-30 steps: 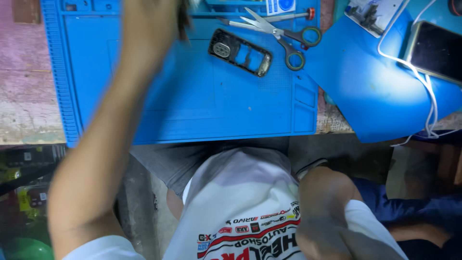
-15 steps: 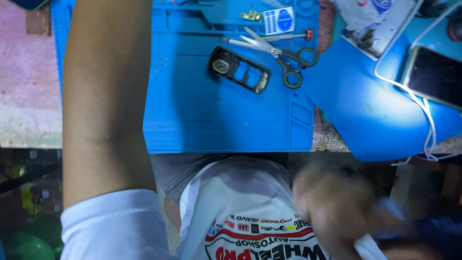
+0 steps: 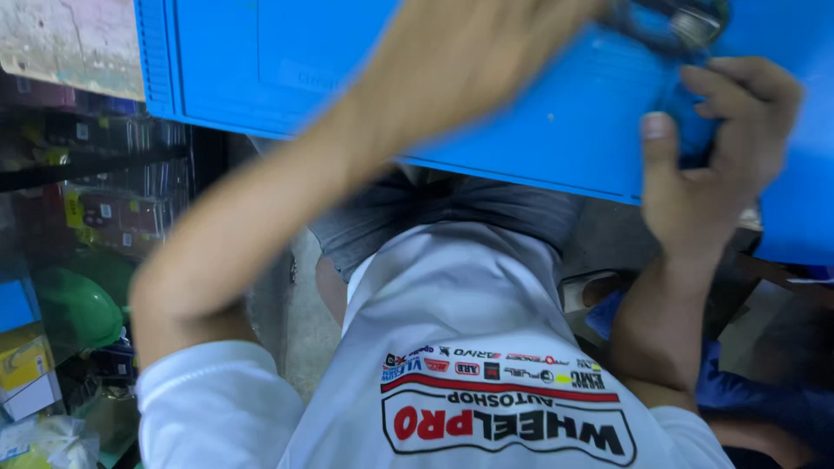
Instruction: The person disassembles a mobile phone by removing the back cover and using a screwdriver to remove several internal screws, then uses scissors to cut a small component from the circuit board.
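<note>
A blue work mat (image 3: 287, 61) lies across the top of the view, over my lap. My left arm crosses from lower left up to the top centre, where my left hand (image 3: 486, 52) is blurred above the mat. Its fingers reach toward a small dark object with a metal part (image 3: 682, 22) at the top edge; whether they grip it is unclear. My right hand (image 3: 712, 139) is at the mat's near right edge, thumb and curled fingers pinched on the blue material there.
My white printed shirt (image 3: 486, 347) and grey shorts (image 3: 434, 208) fill the centre. At left, a shelf holds dark boxes (image 3: 113, 174), a green round thing (image 3: 74, 308) and a yellow box (image 3: 26, 360). Blue fabric (image 3: 756, 399) sits at lower right.
The view has tipped down toward my lap, so the key fob and scissors have left the frame. My right hand rose from my lap to the mat's edge. My left arm swung right.
</note>
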